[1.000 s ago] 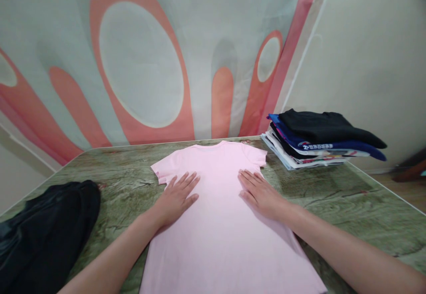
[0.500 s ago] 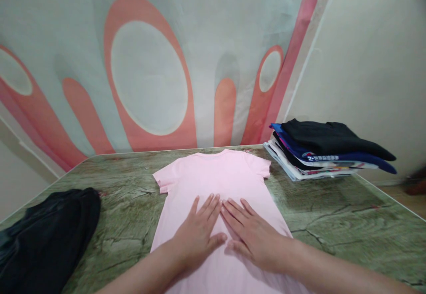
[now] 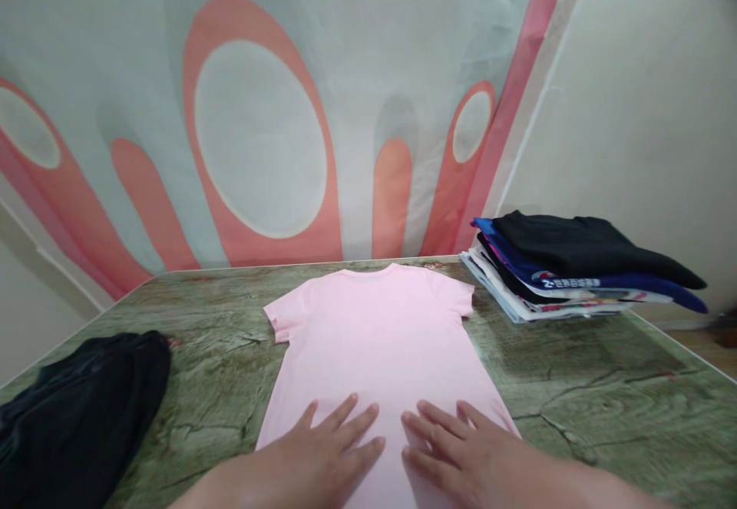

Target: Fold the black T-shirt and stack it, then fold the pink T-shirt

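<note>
A pink short-sleeved T-shirt (image 3: 380, 332) lies spread flat on the table, its neckline toward the wall and its sleeves out to both sides. My left hand (image 3: 319, 451) is on the lower left part of the shirt, palm down with fingers apart. Opposite it, my right hand (image 3: 466, 451) rests on the lower right part, fingers also spread. Neither hand grips the fabric. The shirt's lower end runs out of view below my hands.
On the right, a stack of folded clothes (image 3: 576, 263) with a black piece on top stands near the table's far edge. Dark clothing (image 3: 86, 409) lies heaped at the left. The wood-patterned table (image 3: 213, 386) meets a wall covering (image 3: 357, 71) with pink shapes behind.
Both hands have slid down the shirt toward me and moved slightly apart, with the fingers spreading wider. The shirt stays flat in its place.
</note>
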Tool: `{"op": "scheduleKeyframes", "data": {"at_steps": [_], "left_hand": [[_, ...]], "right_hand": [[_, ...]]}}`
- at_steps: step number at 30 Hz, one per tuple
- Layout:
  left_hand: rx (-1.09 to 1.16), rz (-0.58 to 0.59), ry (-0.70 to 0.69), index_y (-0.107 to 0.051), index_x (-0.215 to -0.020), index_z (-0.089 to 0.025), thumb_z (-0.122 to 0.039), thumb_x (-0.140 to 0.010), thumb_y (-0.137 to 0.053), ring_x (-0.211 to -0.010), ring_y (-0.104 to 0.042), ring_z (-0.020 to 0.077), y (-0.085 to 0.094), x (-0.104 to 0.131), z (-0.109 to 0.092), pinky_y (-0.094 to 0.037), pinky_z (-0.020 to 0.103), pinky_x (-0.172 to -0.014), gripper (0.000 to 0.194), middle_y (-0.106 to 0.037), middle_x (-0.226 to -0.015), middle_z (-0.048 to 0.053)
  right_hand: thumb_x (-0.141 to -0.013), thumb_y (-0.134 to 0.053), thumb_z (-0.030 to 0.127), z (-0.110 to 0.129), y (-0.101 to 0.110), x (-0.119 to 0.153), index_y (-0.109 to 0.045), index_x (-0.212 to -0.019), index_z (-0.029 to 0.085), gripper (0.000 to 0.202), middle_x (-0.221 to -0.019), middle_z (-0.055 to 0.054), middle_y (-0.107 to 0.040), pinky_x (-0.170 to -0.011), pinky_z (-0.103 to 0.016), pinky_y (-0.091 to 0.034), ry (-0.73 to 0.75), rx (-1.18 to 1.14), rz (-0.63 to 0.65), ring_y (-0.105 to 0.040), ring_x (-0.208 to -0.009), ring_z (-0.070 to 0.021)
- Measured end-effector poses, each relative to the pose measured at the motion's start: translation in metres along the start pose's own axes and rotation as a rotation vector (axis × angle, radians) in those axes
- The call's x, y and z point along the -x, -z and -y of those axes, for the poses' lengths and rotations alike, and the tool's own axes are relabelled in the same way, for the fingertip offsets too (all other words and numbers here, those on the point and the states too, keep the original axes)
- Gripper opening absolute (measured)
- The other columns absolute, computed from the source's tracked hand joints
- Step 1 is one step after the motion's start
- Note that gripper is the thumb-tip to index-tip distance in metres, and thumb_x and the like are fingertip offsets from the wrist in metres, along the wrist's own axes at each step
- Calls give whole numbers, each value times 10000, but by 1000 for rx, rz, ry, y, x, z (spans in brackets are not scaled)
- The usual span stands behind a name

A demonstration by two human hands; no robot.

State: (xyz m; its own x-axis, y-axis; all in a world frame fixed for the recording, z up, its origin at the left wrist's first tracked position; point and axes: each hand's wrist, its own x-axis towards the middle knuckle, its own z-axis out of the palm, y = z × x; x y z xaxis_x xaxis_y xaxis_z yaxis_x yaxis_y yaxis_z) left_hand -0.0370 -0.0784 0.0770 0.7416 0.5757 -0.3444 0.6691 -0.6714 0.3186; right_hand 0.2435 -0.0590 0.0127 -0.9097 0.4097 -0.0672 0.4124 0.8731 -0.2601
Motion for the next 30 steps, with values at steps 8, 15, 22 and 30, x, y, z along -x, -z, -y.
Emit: {"op": "scheduleKeyframes", "data": {"at_steps": [8, 15, 22, 30], "left_hand": [[-53, -359, 199, -219, -1486, -294, -488, -949, -403, -1382, -297, 245, -16, -36, 50, -269, 444, -1115, 600, -312, -1512, 48], [-188, -383, 292, -103, -1502, -295, -562, -968, -218, -1439, -84, 243, -52, -58, 103, -93, 490, -1146, 608, -78, -1567, 32], [-135, -357, 395, -102, -1502, -282, -602, -951, -211, -1439, -67, 256, -49, -40, 109, -101, 492, -1145, 647, -50, -1563, 34], [-175, -430, 366, -132, -1498, -274, -561, -969, -226, -1434, -105, 257, -52, -42, 120, -131, 503, -1137, 609, -108, -1563, 61]], "right_hand": [[-942, -445, 412, -21, 17, -22, -372, -1429, 272, 512, -1509, -61, -320, -1114, -491, -260, -238, -39, -243, -269, -1387, -265], [-963, -332, 489, -74, -18, -36, -235, -1482, 283, 567, -1542, -44, -231, -1142, -538, -98, -326, -90, -210, -144, -1427, -237], [-968, -318, 467, -69, -15, -27, -263, -1473, 296, 536, -1540, -29, -240, -1148, -517, -82, -371, -102, -228, -165, -1423, -225], [-975, -306, 457, -72, -12, -31, -282, -1467, 285, 521, -1532, -41, -266, -1144, -526, -91, -356, -105, -242, -181, -1419, -220]]}}
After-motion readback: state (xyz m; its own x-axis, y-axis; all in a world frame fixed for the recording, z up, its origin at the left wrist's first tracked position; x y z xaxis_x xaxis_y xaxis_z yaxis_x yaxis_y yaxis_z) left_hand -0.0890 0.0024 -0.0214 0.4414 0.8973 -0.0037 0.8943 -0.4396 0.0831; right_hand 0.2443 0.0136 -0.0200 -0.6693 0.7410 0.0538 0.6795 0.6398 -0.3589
